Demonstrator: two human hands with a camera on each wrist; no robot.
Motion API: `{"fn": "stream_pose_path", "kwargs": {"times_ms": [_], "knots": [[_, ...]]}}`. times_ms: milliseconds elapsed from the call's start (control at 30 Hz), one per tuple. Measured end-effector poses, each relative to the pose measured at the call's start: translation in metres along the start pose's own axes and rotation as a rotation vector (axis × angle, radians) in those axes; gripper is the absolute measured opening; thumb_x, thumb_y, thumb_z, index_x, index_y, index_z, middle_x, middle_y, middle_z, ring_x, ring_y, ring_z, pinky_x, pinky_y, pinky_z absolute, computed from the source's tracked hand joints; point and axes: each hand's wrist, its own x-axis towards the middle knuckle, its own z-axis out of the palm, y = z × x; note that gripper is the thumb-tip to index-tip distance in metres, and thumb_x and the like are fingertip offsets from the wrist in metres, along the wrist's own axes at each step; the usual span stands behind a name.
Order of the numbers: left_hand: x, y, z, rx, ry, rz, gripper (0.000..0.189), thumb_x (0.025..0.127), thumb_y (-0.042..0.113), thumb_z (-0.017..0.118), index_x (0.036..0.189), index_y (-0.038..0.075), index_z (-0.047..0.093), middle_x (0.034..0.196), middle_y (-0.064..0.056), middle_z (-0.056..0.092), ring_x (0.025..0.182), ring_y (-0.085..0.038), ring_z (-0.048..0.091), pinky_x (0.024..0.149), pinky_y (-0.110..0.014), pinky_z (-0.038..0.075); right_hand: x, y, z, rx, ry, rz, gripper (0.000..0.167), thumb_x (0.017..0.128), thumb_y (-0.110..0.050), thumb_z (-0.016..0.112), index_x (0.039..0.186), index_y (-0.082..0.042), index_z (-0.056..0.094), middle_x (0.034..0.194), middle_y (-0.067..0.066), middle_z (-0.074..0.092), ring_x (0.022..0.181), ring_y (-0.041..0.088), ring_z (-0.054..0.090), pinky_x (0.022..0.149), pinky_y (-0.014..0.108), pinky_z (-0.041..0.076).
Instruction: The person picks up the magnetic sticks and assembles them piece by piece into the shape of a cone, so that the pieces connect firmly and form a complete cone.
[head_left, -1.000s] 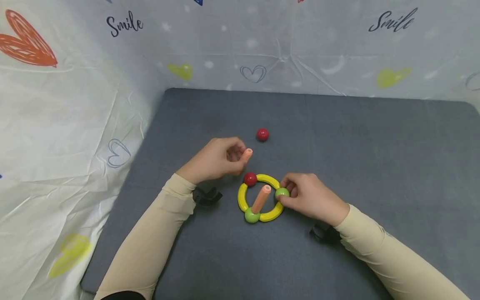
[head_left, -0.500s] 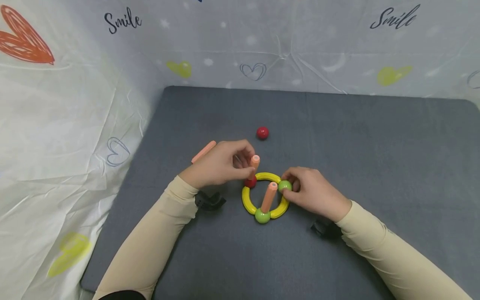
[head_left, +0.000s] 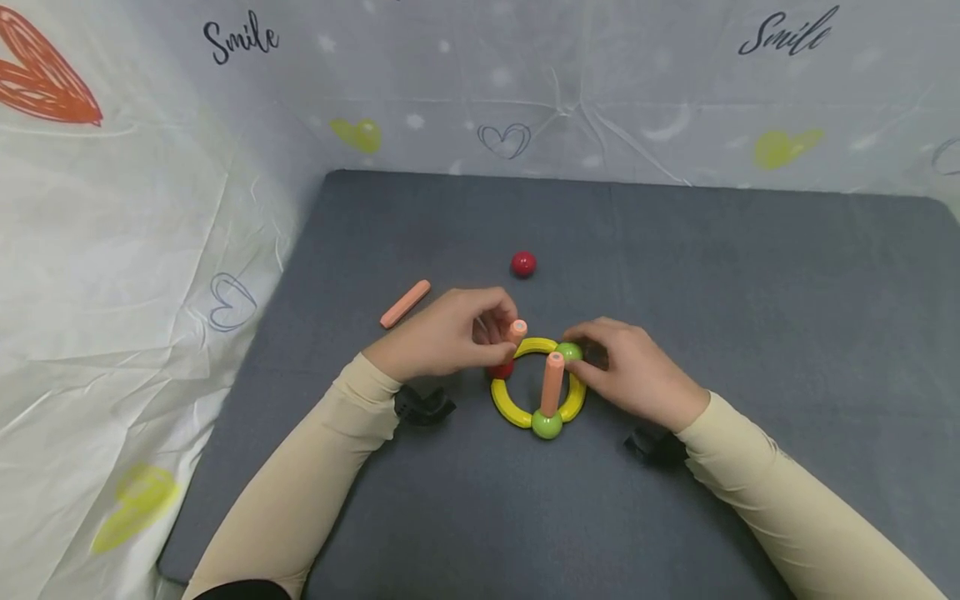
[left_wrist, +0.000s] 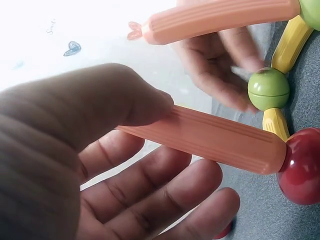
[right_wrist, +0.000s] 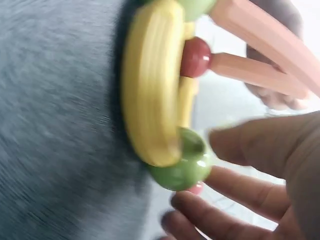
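Observation:
Yellow curved pieces (head_left: 512, 408) joined by balls form a ring on the table. My left hand (head_left: 450, 337) pinches a ribbed orange stick (left_wrist: 210, 140) between thumb and fingers. This stick's lower end meets the ring's red ball (left_wrist: 302, 167). Across the ring, my right hand (head_left: 637, 371) holds a green ball (head_left: 567, 352) lightly by thumb and fingertips. From the near green ball (head_left: 547, 425) rises a second orange stick (head_left: 552, 387). Part of the red ball is hidden behind the left hand in the head view.
A loose orange stick (head_left: 405, 304) lies beyond the left wrist. Farther back sits a loose red ball (head_left: 523, 264). The grey table (head_left: 750, 275) ends at a white printed cloth (head_left: 420, 83) behind and at the left.
My left hand has brought its orange stick down to the ring's red ball. The ring has turned counterclockwise and shifted slightly right, the right hand moving with its green ball.

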Motion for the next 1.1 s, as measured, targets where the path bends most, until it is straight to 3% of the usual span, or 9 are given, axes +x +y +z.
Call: {"fn": "stream_pose_path", "kwargs": {"times_ms": [100,200,300,467,633,800,1100], "knots": [[0.001,0.001,0.001,0.020,-0.007,0.002,0.017,0.094,0.008,0.075,0.107,0.015,0.066,0.100,0.004,0.069,0.087,-0.011,0.067,0.081,-0.028,0.059,-0.005,-0.006,-0.007,0.056,0.045,-0.020,0.023,0.104,-0.021,0.068,0.122,-0.009,0.076,0.117,0.003,0.073,0.104,0.020,0.066,0.089,0.046,0.055],[0.002,0.001,0.001,0.036,-0.015,0.010,0.017,0.095,0.008,0.075,0.108,0.014,0.067,0.100,0.004,0.069,0.086,-0.011,0.067,0.082,-0.028,0.058,-0.012,-0.015,-0.011,0.147,0.059,-0.047,0.023,0.107,-0.026,0.064,0.119,-0.011,0.077,0.113,-0.003,0.073,0.095,0.015,0.065,0.079,0.037,0.054],[0.002,0.000,0.001,0.065,-0.027,0.028,0.017,0.096,0.009,0.074,0.113,0.011,0.070,0.102,0.005,0.068,0.086,-0.010,0.065,0.084,-0.030,0.058,-0.016,-0.024,-0.009,0.195,0.024,-0.074,0.023,0.103,-0.033,0.071,0.116,-0.016,0.077,0.107,-0.009,0.072,0.086,0.009,0.065,0.069,0.030,0.053],[0.002,0.001,0.001,0.102,-0.041,0.053,0.020,0.097,0.010,0.072,0.117,0.008,0.074,0.103,0.004,0.067,0.087,-0.009,0.064,0.087,-0.031,0.057,-0.020,-0.031,-0.003,0.194,0.000,-0.105,0.018,0.092,-0.026,0.084,0.107,-0.019,0.077,0.096,-0.015,0.070,0.073,0.004,0.064,0.058,0.027,0.050],[0.001,0.001,0.002,0.106,-0.046,0.046,0.018,0.097,0.011,0.072,0.115,0.009,0.074,0.101,0.005,0.066,0.086,-0.010,0.062,0.086,-0.031,0.056,-0.020,-0.030,-0.002,0.182,-0.010,-0.160,0.006,0.098,-0.018,0.077,0.101,-0.023,0.075,0.088,-0.017,0.068,0.071,0.002,0.063,0.056,0.026,0.049],[0.001,0.003,0.002,0.103,-0.057,0.040,0.015,0.097,0.013,0.075,0.111,0.009,0.074,0.097,0.006,0.066,0.085,-0.011,0.061,0.081,-0.032,0.056,-0.020,-0.028,-0.005,0.143,0.038,-0.233,0.011,0.099,-0.015,0.073,0.096,-0.025,0.071,0.084,-0.017,0.063,0.074,0.002,0.062,0.059,0.026,0.050],[0.001,0.004,0.006,0.074,-0.110,0.035,0.012,0.095,0.017,0.078,0.101,0.019,0.068,0.086,0.007,0.065,0.079,-0.009,0.062,0.075,-0.028,0.055,-0.016,-0.022,-0.015,0.062,0.060,-0.300,0.024,0.096,-0.009,0.073,0.119,-0.015,0.075,0.096,-0.012,0.067,0.079,0.003,0.060,0.059,0.028,0.052]]}}
